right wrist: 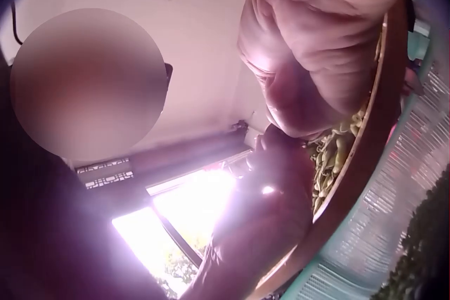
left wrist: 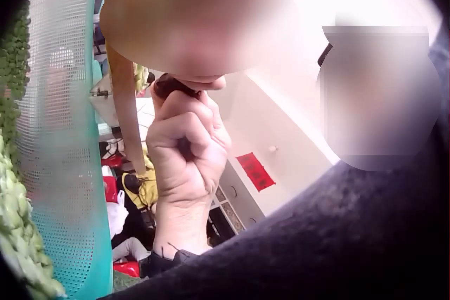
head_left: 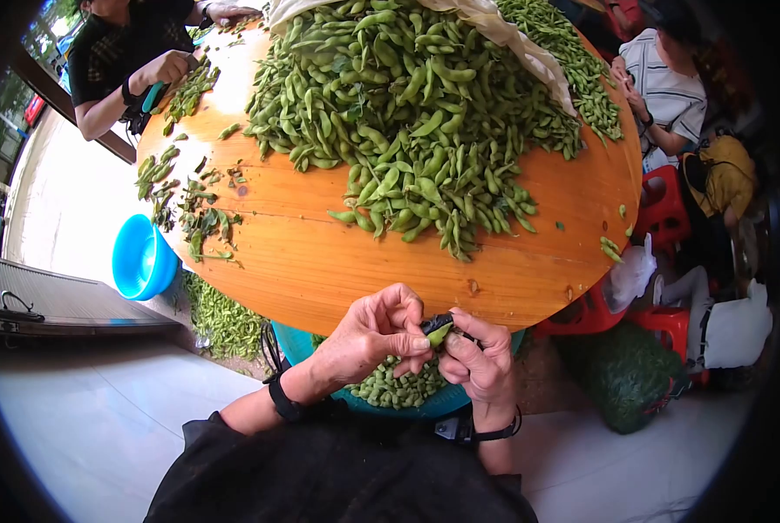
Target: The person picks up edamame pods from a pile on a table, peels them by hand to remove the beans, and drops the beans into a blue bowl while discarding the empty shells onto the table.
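In the head view a green pod [head_left: 439,333] is pinched between both hands, just past the table's near edge. The left hand [head_left: 368,336] holds its left end between thumb and fingers. The right hand [head_left: 481,357] grips the other side, with something dark around its fingers at the pod. Below the hands, a teal basket [head_left: 446,399] holds shelled green beans [head_left: 398,385]. A large heap of pods [head_left: 407,113] covers the far middle of the wooden table [head_left: 294,235]. The right hand [left wrist: 186,145] appears curled in the left wrist view; the pod is not clear in either wrist view.
A blue basin [head_left: 144,257] stands left of the table, near green husks [head_left: 224,318] on the floor. Leafy scraps [head_left: 207,222] lie on the table's left part. Red stools [head_left: 664,205] and a dark green sack [head_left: 621,375] are at right. Other people sit at the far left and right.
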`<state>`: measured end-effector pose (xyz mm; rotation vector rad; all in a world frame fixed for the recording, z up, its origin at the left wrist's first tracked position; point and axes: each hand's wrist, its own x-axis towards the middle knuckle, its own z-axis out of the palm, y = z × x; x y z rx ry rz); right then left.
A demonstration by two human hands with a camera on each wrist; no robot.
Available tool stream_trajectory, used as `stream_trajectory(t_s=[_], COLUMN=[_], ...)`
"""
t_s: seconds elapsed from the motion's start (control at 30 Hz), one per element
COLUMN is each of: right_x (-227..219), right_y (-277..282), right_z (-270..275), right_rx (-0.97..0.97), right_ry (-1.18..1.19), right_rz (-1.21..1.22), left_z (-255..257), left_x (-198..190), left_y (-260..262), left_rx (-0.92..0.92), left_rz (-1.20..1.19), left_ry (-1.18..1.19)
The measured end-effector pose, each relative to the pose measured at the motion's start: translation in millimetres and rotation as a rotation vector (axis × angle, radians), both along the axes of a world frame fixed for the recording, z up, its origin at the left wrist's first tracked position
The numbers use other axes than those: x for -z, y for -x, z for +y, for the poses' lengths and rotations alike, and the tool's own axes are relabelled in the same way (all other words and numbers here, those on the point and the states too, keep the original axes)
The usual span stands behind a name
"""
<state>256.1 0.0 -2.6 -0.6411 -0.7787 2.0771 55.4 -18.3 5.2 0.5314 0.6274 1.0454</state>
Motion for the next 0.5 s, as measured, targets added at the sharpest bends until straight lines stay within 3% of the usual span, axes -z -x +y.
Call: stream_trajectory(t_s=[0.2,0.37,0.5], right_x=[-29,-32,-31], right_y=[8,-4,-2], right_z=[1,-1,-3], right_rx=[0.031,-0.033,-0.017], right_ry=[-0.152,-0.092,-0.163], right_rz=[-0.367,-0.303,-0.384], left_z=[-1,-5,-4], left_x=[0,1,4], left_y=[-11,-18,-16], left_rx=[-0.134,-0.229,-0.204], left_rz=[-0.002,0.256,0.246], left_ry=[0.017,-0.102,-0.127])
